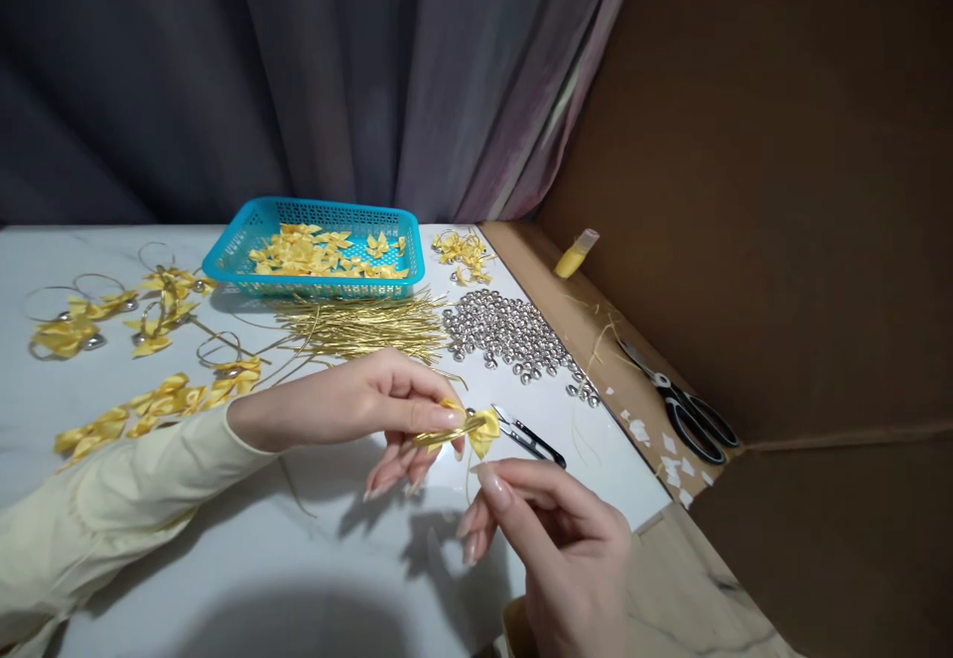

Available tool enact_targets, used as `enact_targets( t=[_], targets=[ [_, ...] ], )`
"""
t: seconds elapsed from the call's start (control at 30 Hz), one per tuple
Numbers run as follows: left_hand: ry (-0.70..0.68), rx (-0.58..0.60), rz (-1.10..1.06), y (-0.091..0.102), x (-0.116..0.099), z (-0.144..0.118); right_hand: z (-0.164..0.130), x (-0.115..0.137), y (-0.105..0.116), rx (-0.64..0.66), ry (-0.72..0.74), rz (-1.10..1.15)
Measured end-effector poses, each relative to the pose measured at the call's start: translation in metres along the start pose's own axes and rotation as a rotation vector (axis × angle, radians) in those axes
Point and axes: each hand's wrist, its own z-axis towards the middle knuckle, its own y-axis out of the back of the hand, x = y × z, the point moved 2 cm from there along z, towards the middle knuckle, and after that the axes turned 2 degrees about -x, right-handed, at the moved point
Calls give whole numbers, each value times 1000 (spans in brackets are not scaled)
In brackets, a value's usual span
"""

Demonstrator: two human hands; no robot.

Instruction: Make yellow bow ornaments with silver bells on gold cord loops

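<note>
**Yellow bow pinched in your left hand above the tabletop**

The yellow bow (482,430) sits just above the white tabletop (298,559), near its right edge, with a gold cord (447,434) running across it. Your left hand (357,402) has its grip closed on the bow and cord between thumb and forefinger; the other fingers hang loosely curled below. Your right hand (555,539) is just under the bow, thumb and forefinger brought together; whether they have hold of a cord end you cannot tell from this view.

Small black snips (530,437) lie on the tabletop just beside the bow. Behind them is a heap of silver bells (510,332), and to its left a bundle of gold cords (364,326). A blue basket (227,259) at the back holds loose yellow bows. Finished bows with loops and bells (156,316) lie spread at the left. On the brown cardboard (781,241) to the right rest large scissors (689,410) and a yellow bottle (575,253), lying on its side.
</note>
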Motion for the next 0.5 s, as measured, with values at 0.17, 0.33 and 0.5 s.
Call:
enact_targets(
  t=[0.17,0.33,0.5],
  targets=[
    [12,-13,59,0,-2,2,2,2,1,-5,27,-34],
    [11,11,77,0,-3,4,3,1,-1,-16,49,-97],
    [20,15,86,-1,-3,2,4,-1,0,-33,74,-129]
  ],
)
